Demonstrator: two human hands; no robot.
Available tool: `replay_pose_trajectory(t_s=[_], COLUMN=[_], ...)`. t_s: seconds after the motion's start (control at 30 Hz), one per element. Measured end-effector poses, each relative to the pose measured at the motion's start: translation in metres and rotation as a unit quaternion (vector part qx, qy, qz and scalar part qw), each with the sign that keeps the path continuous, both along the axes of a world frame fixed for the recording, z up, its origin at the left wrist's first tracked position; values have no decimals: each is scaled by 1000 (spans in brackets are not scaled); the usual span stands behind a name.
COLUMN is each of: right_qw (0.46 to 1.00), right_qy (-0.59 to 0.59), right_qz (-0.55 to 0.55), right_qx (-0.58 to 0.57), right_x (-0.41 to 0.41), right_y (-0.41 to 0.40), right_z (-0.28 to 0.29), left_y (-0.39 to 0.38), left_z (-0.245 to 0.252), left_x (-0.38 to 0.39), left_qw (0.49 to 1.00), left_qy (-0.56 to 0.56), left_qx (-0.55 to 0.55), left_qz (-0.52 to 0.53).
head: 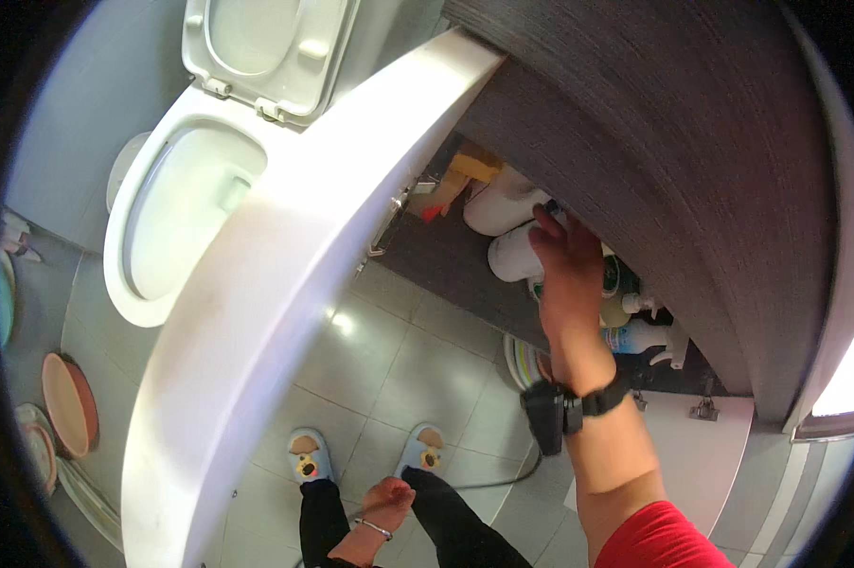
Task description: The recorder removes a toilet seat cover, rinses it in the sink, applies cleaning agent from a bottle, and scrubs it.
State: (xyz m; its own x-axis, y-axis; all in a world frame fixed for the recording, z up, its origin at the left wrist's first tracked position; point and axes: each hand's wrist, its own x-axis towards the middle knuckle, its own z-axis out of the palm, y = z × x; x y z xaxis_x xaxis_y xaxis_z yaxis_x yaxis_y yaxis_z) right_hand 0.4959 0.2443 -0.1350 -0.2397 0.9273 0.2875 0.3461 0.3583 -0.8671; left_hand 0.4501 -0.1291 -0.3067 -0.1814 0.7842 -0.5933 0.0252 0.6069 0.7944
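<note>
My right hand point(569, 263), below a red sleeve, reaches into a dark wood-grain cabinet point(682, 177). Its fingers are over the upper end of a white bottle point(516, 254); whether they grip it cannot be told. Beside that bottle is a larger white container point(501, 206). On the other side of the hand are a bottle with a white pump top point(636, 304) and a spray bottle point(640, 336) with a white trigger. My left hand point(391, 497), with a bracelet at the wrist, hangs low by my legs, fingers curled in and nothing visible in it.
A white cabinet door point(285, 234) stands open between me and a toilet point(185, 206) with its lid raised. Another hinged door point(682, 454) is at the right. Yellow and orange items point(469, 167) lie deeper in the cabinet. Basins point(68, 405) rest by the left wall.
</note>
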Motion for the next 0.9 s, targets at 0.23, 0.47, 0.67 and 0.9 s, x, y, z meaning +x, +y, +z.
replay_pose_trajectory(t_s=[0.23,0.47,0.67,0.9], right_qw=[997,962,932,979], right_qy=[-74,-260,-340,-160], right_qz=[-8,34,11,3], right_qx=[-19,-77,-125,126], right_x=[-19,9,22,5], right_y=[-11,-8,-3,4], right_z=[3,-58,-62,-32], left_y=[-1,12,10,2], left_z=[3,20,17,9], left_x=[-5,-7,-8,-4], left_qw=[999,997,995,998], left_qy=[-3,-34,21,-15], left_qx=[-25,-50,-62,-54], left_qz=[-48,-42,-75,-25])
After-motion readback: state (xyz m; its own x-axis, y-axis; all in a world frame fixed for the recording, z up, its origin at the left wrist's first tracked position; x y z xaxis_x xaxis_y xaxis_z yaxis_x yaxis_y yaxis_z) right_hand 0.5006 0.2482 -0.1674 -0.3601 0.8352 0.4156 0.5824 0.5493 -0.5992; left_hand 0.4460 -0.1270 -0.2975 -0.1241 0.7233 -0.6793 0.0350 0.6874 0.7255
